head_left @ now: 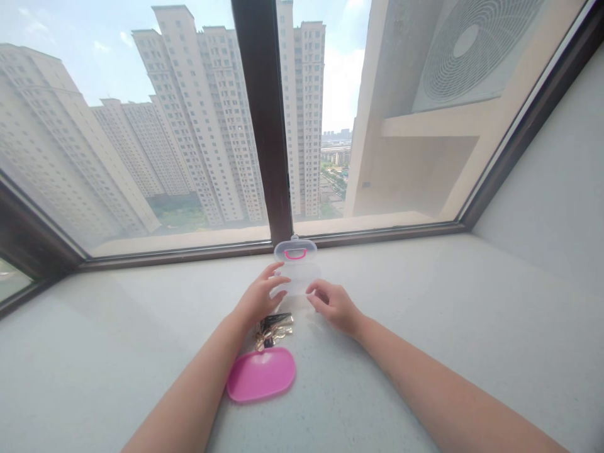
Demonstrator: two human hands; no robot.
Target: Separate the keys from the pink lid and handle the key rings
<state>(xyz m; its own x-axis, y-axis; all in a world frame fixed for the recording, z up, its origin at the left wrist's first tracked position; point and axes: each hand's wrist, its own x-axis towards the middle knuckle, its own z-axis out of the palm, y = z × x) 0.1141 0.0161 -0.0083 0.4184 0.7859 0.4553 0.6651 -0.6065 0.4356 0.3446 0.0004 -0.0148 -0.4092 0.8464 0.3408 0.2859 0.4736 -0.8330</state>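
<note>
A small clear plastic case (296, 264) with a pink handle lies open on the white windowsill (425, 327), its lid tipped up against the window frame. My left hand (260, 297) touches the case's left side with curled fingers. My right hand (333, 303) pinches at the case's right edge. A bunch of keys with gold clips (274, 328) lies just below my left hand. A pink oval lid or tray (261, 374) rests nearer me, beside my left forearm.
A dark window frame post (264, 119) rises straight behind the case. The glass shows tall apartment towers and an outdoor air-conditioner unit (472, 50). A white wall (557, 189) closes the sill on the right.
</note>
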